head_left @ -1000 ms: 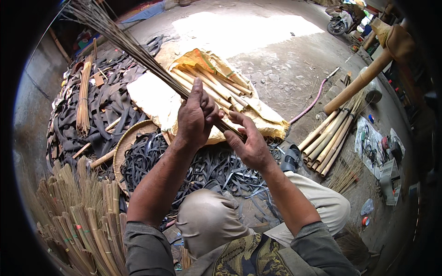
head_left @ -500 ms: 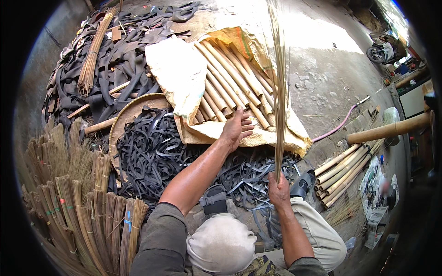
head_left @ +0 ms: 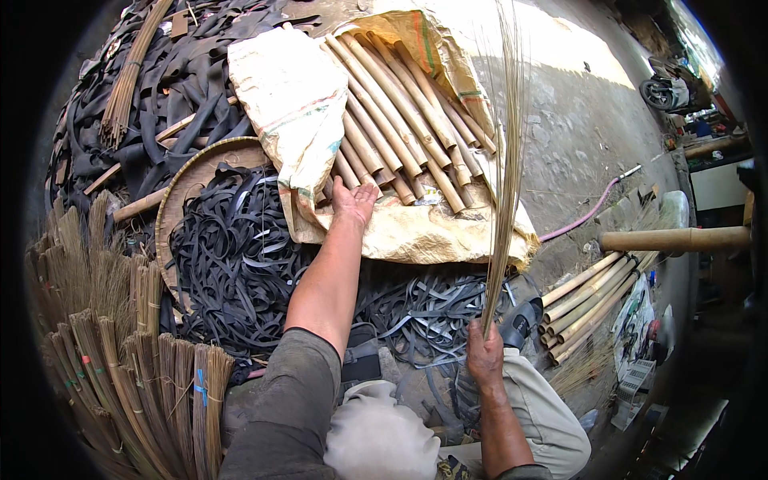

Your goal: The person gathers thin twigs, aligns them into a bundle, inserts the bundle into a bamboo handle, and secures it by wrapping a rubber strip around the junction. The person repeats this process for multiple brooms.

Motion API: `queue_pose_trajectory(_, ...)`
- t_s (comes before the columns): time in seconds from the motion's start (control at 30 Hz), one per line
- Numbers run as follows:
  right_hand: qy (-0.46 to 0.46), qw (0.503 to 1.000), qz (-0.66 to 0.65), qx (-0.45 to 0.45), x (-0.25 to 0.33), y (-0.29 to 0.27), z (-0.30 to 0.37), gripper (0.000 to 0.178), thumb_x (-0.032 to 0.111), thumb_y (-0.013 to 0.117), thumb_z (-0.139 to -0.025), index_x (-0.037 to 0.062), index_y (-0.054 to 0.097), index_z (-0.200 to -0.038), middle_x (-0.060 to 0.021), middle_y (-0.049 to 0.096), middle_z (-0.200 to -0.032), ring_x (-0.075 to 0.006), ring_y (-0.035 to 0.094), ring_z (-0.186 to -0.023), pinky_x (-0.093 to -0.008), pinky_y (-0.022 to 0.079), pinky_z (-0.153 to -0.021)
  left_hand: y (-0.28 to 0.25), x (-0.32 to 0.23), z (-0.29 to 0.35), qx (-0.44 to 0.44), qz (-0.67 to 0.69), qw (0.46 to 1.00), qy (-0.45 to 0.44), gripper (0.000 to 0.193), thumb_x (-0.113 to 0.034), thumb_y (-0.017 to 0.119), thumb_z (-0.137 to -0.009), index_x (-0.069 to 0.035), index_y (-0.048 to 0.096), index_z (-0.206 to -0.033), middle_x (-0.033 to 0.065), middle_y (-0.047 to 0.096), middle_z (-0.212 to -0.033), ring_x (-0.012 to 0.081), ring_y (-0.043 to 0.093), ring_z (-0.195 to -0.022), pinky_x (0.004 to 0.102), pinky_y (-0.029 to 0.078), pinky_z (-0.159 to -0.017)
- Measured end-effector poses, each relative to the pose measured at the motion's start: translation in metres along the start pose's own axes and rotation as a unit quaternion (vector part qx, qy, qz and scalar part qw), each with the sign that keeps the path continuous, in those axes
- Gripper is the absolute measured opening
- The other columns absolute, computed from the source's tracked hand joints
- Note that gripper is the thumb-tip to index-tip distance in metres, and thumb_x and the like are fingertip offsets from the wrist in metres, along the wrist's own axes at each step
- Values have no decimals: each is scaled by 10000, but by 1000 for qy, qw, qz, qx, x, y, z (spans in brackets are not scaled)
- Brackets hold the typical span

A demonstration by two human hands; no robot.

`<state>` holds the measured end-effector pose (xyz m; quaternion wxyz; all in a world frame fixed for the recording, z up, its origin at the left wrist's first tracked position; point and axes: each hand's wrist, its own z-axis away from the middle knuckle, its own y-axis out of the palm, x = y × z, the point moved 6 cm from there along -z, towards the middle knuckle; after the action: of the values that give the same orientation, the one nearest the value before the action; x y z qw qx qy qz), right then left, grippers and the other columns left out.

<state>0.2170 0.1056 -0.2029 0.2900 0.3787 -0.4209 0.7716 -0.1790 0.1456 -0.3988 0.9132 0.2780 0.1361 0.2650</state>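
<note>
In my right hand is the lower end of a tall, thin bundle of broom sticks, closed in my fist. The sticks stand nearly upright and fan out at the top. My left hand reaches forward with its fingers apart and nothing in it. It is at the near ends of several bamboo tubes, which lie side by side on an opened cream woven sack. Whether the fingertips touch a tube, I cannot tell.
Black rubber strips fill a round woven tray at left. Tied stick bundles stand near left; rubber scraps are heaped behind. At right lie more bamboo tubes, a thick bamboo pole and a pink hose.
My left hand has shifted left along the near ends of the bamboo tubes, fingers still apart. The stick bundle in my right hand leans slightly further right. The whole view has shifted a little.
</note>
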Motion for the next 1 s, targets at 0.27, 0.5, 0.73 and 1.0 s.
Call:
queue_pose_trajectory(0.27, -7, 999, 42, -1, 6, -5, 6, 269, 301, 585, -1081, 53, 588, -977, 50, 471, -673, -67, 415, -587, -271, 346, -532, 0, -56, -9, -90, 28, 983, 155, 626, -266, 685, -1019, 42, 418, -1495, 180, 438, -1507, 322, 532, -1342, 386, 507, -1135)
queue_pose_trajectory(0.5, 6, 999, 52, -1, 7, -5, 15, 325, 333, 599, -1067, 23, 589, -972, -33, 518, -701, -131, 474, -667, -332, 432, -614, 20, -77, 56, 149, -183, 971, 32, 185, -224, 772, -888, -100, 635, -893, 75, 657, -837, 220, 656, -785, 358, 598, -734)
queue_pose_trajectory(0.73, -11, 1000, 18, -10, 30, -11, 34, 315, 322, 607, -1066, 31, 574, -949, -14, 508, -687, -120, 461, -656, -330, 427, -602, 20, -50, 141, 134, -413, 901, 11, 147, -177, 697, -953, -59, 612, -939, 31, 604, -727, 126, 621, -617, 248, 440, -439)
queue_pose_trajectory(1.0, -106, 987, -101, -73, 44, -45, 54, 218, 275, 586, -1088, 78, 560, -998, 78, 449, -680, -39, 398, -570, -239, 338, -505, -141, -36, 271, 202, -709, 675, 15, 357, -128, 776, -872, -12, 565, -1135, 43, 594, -852, 124, 589, -605, 297, 513, -542)
